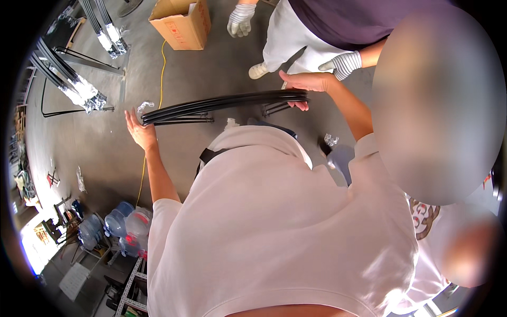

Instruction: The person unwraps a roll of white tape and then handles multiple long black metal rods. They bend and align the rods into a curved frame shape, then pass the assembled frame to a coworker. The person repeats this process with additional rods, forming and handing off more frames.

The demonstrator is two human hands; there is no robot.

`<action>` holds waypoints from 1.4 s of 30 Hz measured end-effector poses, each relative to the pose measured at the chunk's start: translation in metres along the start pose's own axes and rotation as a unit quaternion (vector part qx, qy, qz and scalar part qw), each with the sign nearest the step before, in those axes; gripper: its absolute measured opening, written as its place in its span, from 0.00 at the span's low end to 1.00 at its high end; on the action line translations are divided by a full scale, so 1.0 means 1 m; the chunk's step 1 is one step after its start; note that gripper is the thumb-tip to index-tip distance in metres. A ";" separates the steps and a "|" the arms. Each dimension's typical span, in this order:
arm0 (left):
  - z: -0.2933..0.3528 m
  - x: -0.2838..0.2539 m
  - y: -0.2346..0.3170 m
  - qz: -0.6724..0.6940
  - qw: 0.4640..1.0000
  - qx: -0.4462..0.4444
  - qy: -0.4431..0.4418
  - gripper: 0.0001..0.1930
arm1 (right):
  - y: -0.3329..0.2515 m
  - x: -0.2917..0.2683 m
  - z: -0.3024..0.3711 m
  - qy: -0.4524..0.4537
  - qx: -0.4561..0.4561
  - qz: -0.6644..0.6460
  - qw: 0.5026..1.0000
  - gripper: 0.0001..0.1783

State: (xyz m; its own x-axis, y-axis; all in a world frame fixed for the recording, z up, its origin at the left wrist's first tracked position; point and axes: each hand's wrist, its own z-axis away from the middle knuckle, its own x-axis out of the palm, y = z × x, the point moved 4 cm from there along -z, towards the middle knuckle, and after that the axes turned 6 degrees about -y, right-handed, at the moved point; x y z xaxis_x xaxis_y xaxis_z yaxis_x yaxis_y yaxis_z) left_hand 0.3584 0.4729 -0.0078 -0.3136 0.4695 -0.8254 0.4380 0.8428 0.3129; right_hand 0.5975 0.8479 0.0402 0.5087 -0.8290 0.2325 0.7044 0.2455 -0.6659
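A bundle of long thin black rods [222, 101] stretches across in front of my body, slightly bowed in this view. My left hand [140, 133] is at its left end, fingers stretched out and the palm side against the rod ends. Around the right end is my right hand [309, 83], with part of it above the rods and fingertips showing below them. A small pale piece by its fingers is too small to name. Dark metal supports [193, 120] show just beneath the bundle; whether they touch it I cannot tell.
Across from me stands a person in striped gloves [348, 64]. A cardboard box [180, 26] and a yellow cable [162, 74] lie on the floor. More black rod bundles with wrapped ends [84, 94] are at the far left. Large water bottles [134, 224] stand near left; another person is close at right.
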 end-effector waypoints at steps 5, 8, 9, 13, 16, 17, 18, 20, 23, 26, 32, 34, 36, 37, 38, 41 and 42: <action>-0.004 0.000 0.000 -0.040 0.999 0.004 -0.018 0.20 | 0.002 0.001 0.006 0.016 -0.005 -0.010 1.000 0.45; -0.001 0.012 -0.019 0.055 0.993 -0.011 -0.104 0.20 | -0.002 0.000 0.005 -0.007 -0.009 -0.006 1.000 0.44; -0.005 0.012 -0.016 0.062 0.984 -0.023 -0.163 0.21 | 0.009 -0.006 0.003 0.013 -0.011 -0.024 1.000 0.42; -0.003 0.024 -0.008 0.087 0.983 -0.052 -0.155 0.20 | -0.001 -0.011 0.009 0.029 -0.065 0.030 0.997 0.38; 0.001 0.013 0.002 0.177 0.968 -0.139 -0.113 0.15 | -0.005 -0.003 0.013 0.029 -0.055 0.010 0.998 0.38; 0.001 0.005 0.005 0.153 0.974 -0.143 -0.086 0.19 | -0.006 -0.004 0.011 0.029 -0.052 0.011 0.998 0.38; 0.003 0.006 0.006 0.169 0.973 -0.142 -0.070 0.18 | -0.004 -0.005 0.011 0.031 -0.046 0.011 0.998 0.38; 0.006 0.007 0.007 0.201 0.969 -0.138 -0.038 0.16 | -0.003 -0.007 0.011 0.034 -0.035 0.010 0.999 0.38; 0.012 0.016 0.005 0.308 0.947 -0.091 -0.015 0.14 | -0.003 -0.009 0.011 0.032 -0.023 0.003 0.999 0.39; 0.006 0.009 0.017 0.278 0.956 -0.068 -0.059 0.17 | -0.001 -0.010 0.012 0.034 -0.024 -0.015 0.999 0.39; 0.003 0.013 0.010 0.252 0.958 -0.045 -0.129 0.14 | -0.003 -0.013 0.013 0.038 -0.038 -0.009 0.999 0.38; 0.001 0.010 0.013 0.262 0.954 -0.066 -0.133 0.13 | -0.004 -0.012 0.015 0.036 -0.042 -0.004 0.998 0.37; 0.002 0.011 0.015 0.273 0.949 -0.082 -0.132 0.13 | -0.007 -0.011 0.016 0.033 -0.036 0.014 0.999 0.35; 0.002 0.011 0.015 0.280 0.947 -0.089 -0.129 0.12 | -0.007 -0.010 0.017 0.032 -0.033 0.022 0.999 0.35; 0.002 0.011 0.015 0.286 0.945 -0.095 -0.125 0.12 | -0.008 -0.010 0.017 0.020 -0.047 0.041 0.998 0.33; 0.003 0.017 0.009 0.254 0.956 -0.094 -0.111 0.11 | -0.010 -0.010 0.015 0.016 -0.036 0.052 0.998 0.31; 0.001 0.017 0.008 0.244 0.959 -0.092 -0.107 0.11 | -0.010 -0.011 0.013 0.019 -0.033 0.055 0.998 0.30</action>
State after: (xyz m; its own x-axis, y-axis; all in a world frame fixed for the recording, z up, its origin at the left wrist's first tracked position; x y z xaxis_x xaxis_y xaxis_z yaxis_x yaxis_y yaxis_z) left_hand 0.3573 0.4878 -0.0196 0.0796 0.7718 -0.6308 0.3261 0.5778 0.7482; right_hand 0.5912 0.8613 0.0533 0.5611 -0.8174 0.1303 0.6110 0.3028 -0.7314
